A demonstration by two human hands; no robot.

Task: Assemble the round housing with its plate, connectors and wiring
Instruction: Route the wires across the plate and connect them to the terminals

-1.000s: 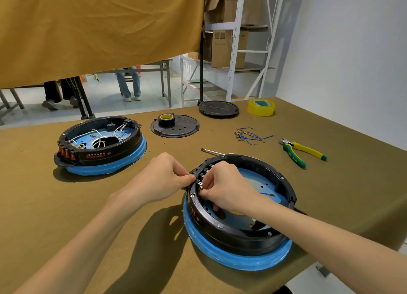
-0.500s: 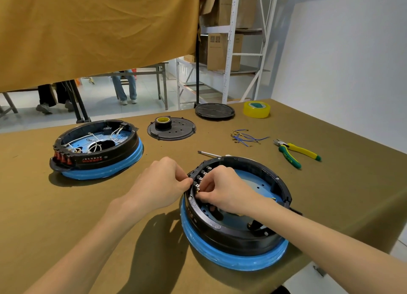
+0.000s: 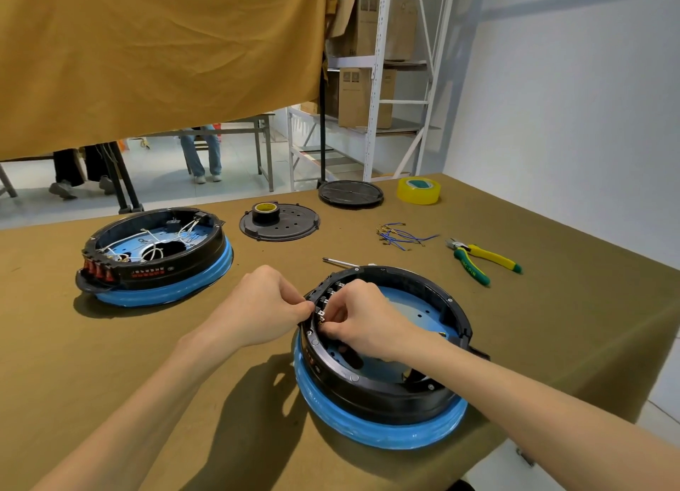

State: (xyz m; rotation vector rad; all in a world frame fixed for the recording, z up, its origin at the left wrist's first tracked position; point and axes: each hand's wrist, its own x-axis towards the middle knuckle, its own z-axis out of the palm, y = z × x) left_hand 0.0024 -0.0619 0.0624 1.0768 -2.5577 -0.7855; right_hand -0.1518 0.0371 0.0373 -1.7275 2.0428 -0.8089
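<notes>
at the bench's near edge, the round housing's (image 3: 382,387) left rim is pinched by the left hand (image 3: 265,303), while whatever the right hand's (image 3: 362,317) curled fingers pinch among the connectors (image 3: 325,297) is hidden.

The right hand (image 3: 362,317) covers the connector it works on inside the round housing (image 3: 382,391), so what its fingertips pinch cannot be told. The left hand (image 3: 265,306) hides part of the housing's outer wall. A screwdriver (image 3: 340,262) lies half hidden behind the rim. Both forearms run off the bottom edge.
</notes>
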